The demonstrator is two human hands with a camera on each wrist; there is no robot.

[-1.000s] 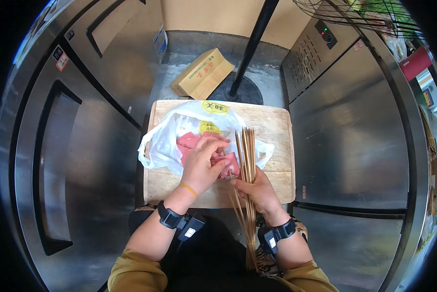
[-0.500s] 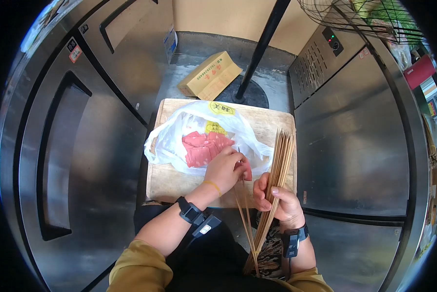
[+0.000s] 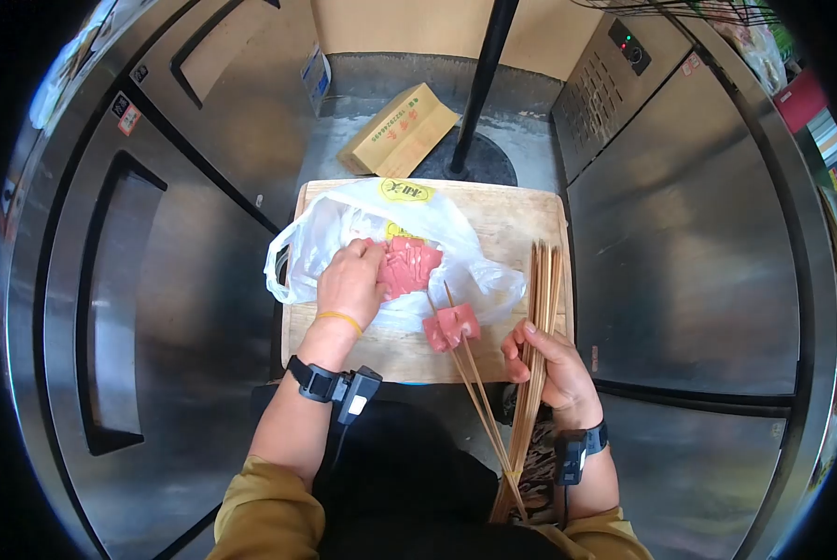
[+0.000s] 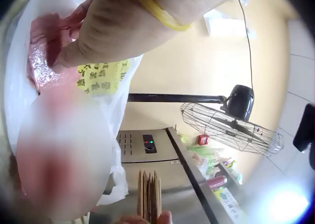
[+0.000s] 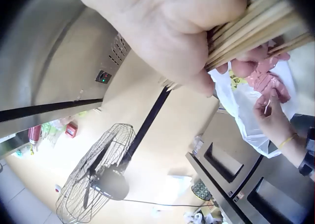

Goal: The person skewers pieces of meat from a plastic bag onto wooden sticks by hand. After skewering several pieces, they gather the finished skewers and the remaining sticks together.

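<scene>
My left hand (image 3: 348, 280) reaches into a white plastic bag (image 3: 460, 233), its thumb and fingertips pinching at the left edge of a pile of pink sliced meat (image 3: 411, 269). The left wrist view shows that thumb (image 4: 74, 54) against the glossy meat. My right hand (image 3: 558, 369) grips a thick bundle of bamboo skewers (image 3: 538, 308), points upward. Two separate skewers (image 3: 479, 397) slant out left of the bundle, crossing its lower part. A folded piece of meat (image 3: 454, 327) is threaded near their tips, over the bag's near edge.
The bag lies on a wooden board (image 3: 521, 210). Steel cabinets stand at the left (image 3: 195, 280) and right (image 3: 689, 233). Beyond the board are a cardboard box (image 3: 400, 131) and a black pole (image 3: 479, 84) on a round base. A fan (image 5: 106, 175) shows in the right wrist view.
My left hand has let go of the meat on the two skewers and moved left to the pile in the bag. My right hand has moved right with the skewer bundle.
</scene>
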